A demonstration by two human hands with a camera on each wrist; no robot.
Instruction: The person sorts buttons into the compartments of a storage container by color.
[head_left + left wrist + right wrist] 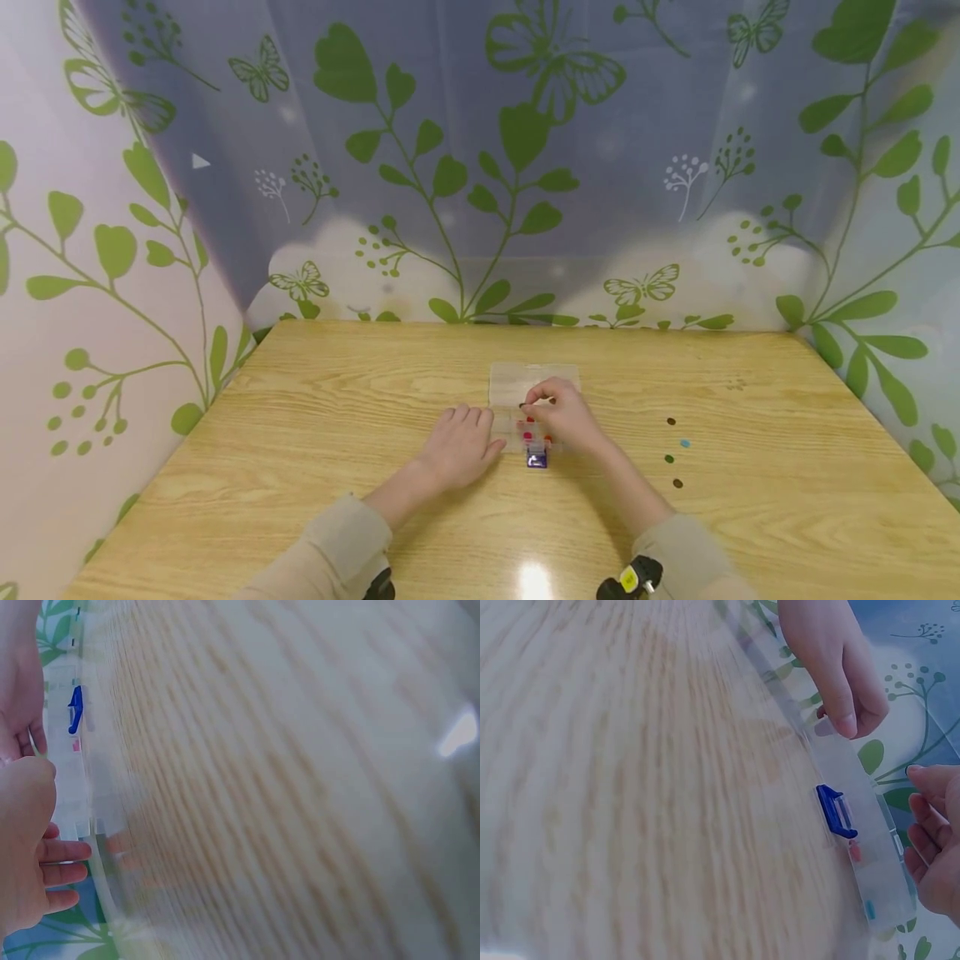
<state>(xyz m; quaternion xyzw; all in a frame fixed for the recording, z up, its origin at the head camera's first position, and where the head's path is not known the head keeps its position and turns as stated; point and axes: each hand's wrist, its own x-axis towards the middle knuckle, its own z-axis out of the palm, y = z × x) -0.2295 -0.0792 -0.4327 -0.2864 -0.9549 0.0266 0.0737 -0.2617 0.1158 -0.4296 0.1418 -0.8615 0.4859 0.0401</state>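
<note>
A clear plastic compartment box (501, 427) lies on the table, its lid (513, 377) folded back. At its front edge is a blue latch (537, 458), also seen in the right wrist view. Red and pink discs (528, 437) sit in its right-hand compartments. My right hand (566, 417) is over the box and pinches a small dark disc (522, 406) between thumb and fingertips. My left hand (457, 448) rests at the box's left end, fingers extended, thumb near the front wall. The right hand hides part of the compartments.
To the right on the wooden table (337, 375) lie several loose discs: a brown one (671, 422), a blue one (685, 443), a green one (669, 459) and another dark one (678, 483). A leaf-patterned curtain (420, 208) stands behind the table and along its sides.
</note>
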